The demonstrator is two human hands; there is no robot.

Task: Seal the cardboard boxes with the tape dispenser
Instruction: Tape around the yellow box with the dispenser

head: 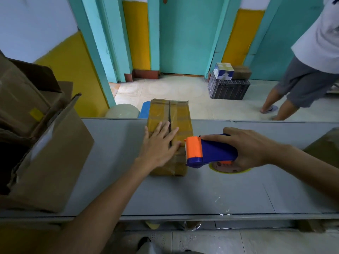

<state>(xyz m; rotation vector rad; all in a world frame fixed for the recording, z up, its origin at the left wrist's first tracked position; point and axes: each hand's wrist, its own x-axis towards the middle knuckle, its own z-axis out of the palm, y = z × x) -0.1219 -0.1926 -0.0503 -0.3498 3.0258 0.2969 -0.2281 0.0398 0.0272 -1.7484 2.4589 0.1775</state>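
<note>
My hands at the packing table — one pressing, one taping

My left hand (159, 143) lies flat with straight, spread fingers on top of the small cardboard box (181, 116). The box is an oblong block, glossy with tan tape, and a dark seam runs down its middle. It sits at the far edge of the smooth grey table (201, 195) and juts out past it. My right hand (251, 149) is curled round the blue plastic body of the tape dispenser (211, 153), whose orange head and toothed blade meet the box's near right corner — a yellow-rimmed tape roll (229, 170) shows beneath. To my left stands a large open carton (55, 158) of matte brown board, its flaps raised. Beyond the table, small boxes rest on a dark latticed crate (227, 88) on pale floor tiles, and a person (311, 52) in grey shorts stands nearby.
</note>
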